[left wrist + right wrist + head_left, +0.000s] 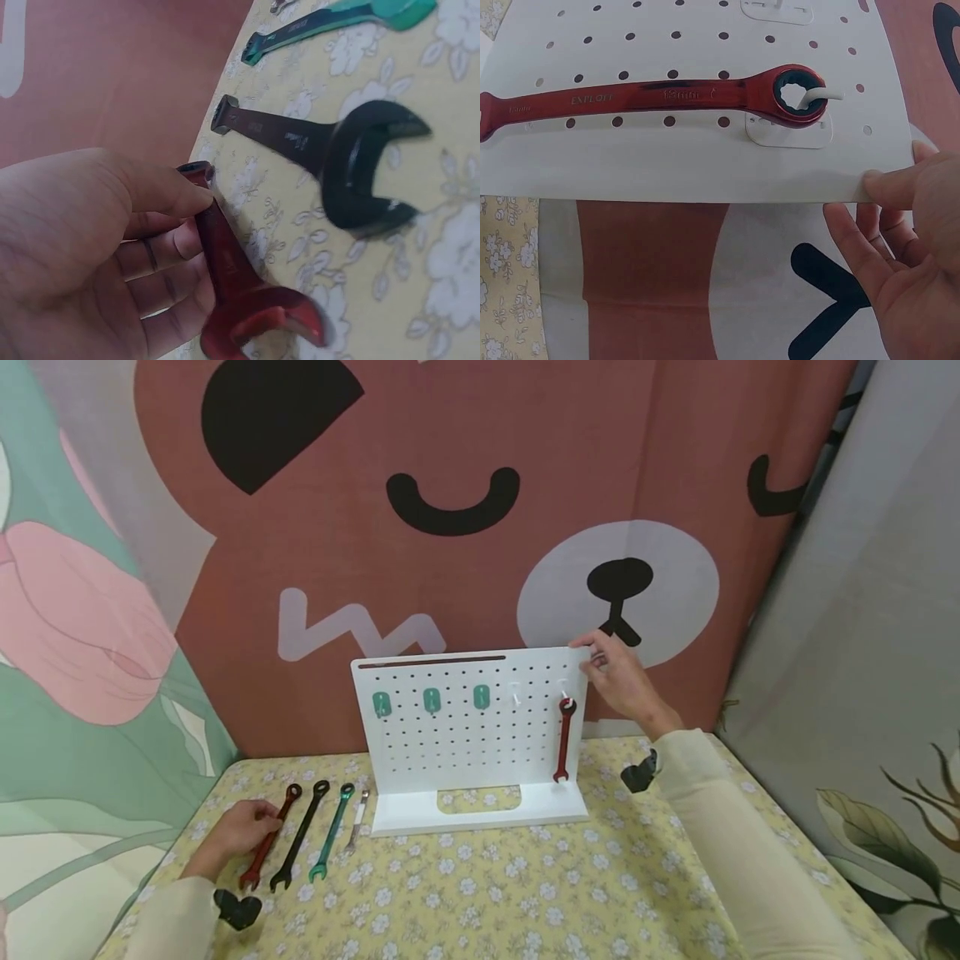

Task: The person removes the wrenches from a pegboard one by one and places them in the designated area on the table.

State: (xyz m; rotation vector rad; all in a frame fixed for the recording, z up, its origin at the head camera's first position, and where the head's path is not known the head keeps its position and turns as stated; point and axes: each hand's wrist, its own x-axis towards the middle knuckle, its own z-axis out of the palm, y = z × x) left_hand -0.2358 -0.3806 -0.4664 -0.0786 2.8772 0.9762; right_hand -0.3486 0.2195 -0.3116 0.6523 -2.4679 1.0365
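Note:
At the left of the table my left hand pinches a red combination wrench near its ring end. In the left wrist view the thumb lies on the shank of that red wrench, with the fingers curled behind it. My right hand grips the upper right corner of a white pegboard, its thumb at the edge. Another red wrench hangs by its ring from a white hook near that corner.
Right of my left hand lie a black wrench, a green wrench and a small silver wrench. Three green hooks, one of them the middle hook, and a bare white hook sit on the board. A printed curtain hangs behind.

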